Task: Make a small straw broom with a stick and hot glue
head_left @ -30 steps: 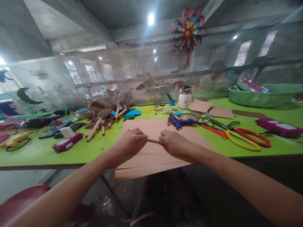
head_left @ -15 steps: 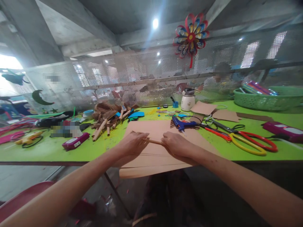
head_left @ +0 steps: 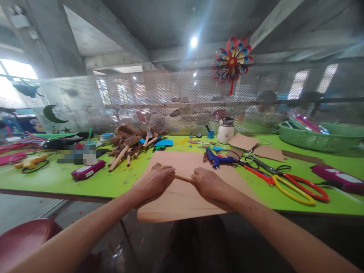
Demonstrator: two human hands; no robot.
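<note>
Between my two hands runs a thin brown paper roll [head_left: 183, 178], held level over a stack of brown paper sheets [head_left: 182, 206]. My left hand [head_left: 157, 182] is closed around its left part, and a fringed-looking end pokes out beyond the knuckles. The right part is wrapped by my right hand [head_left: 209, 185], whose fingers are curled and partly hidden. Just beyond the right hand lies a blue glue gun [head_left: 219, 159] on the sheets. The paper stack overhangs the front edge of the table.
Large scissors [head_left: 295, 185] with red and yellow handles lie at right, near a purple box [head_left: 338, 177]. Brown paper rolls [head_left: 123, 153] are heaped at back left, behind another purple box [head_left: 88, 170]. A white bottle [head_left: 225, 131] and green basket [head_left: 309, 137] stand behind.
The camera view has tilted upward slightly. My hands stay closed on the roll, with a slightly wider stretch of it showing between them.
</note>
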